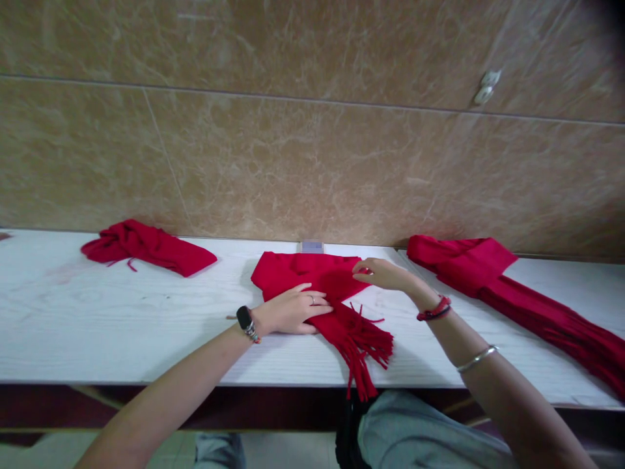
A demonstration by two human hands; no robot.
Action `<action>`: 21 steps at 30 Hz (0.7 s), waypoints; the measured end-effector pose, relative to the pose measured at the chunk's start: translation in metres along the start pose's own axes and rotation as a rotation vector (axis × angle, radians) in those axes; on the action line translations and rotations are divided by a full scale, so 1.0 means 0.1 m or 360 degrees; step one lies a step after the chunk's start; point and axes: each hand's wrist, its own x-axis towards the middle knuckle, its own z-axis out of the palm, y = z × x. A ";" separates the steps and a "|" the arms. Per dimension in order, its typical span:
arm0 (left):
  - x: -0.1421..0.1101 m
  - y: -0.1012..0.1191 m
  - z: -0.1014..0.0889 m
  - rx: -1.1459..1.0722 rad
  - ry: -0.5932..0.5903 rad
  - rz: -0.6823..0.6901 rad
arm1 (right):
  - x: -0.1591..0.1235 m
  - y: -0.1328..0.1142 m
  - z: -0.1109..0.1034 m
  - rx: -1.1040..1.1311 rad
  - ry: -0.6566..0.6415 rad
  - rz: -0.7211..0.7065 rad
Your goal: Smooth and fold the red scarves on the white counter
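Observation:
In front of me a red fringed scarf (pixel 293 270) lies folded on the white tabletop, its tasselled end hanging toward the near edge. My left hand (pixel 295 311) rests flat on the middle of the scarf, fingers stretched out to the right. At the scarf's right upper corner is my right hand (pixel 379 272), its fingertips bent together at the fabric. Whether they pinch the corner or only touch it is hard to see, but they look closed on it.
A second red scarf (pixel 151 247) lies bunched at the left. A third red scarf (pixel 488 280) stretches along the right side. Behind the middle scarf sits a small grey rectangular item (pixel 311 247). A marbled tile wall (pixel 293 163) borders the white table (pixel 122 326) at the back.

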 end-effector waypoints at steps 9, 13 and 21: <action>0.05 0.01 0.12 0.0242 0.0096 0.0005 | 0.34 0.37 0.55 0.0426 0.0311 0.0724; -0.02 0.02 0.02 0.0080 0.0059 0.0016 | 0.46 0.52 0.56 0.0803 0.0601 0.0840; -0.08 0.14 0.00 -0.0146 -0.0113 0.0026 | 0.77 0.55 0.64 0.0767 0.0908 0.0952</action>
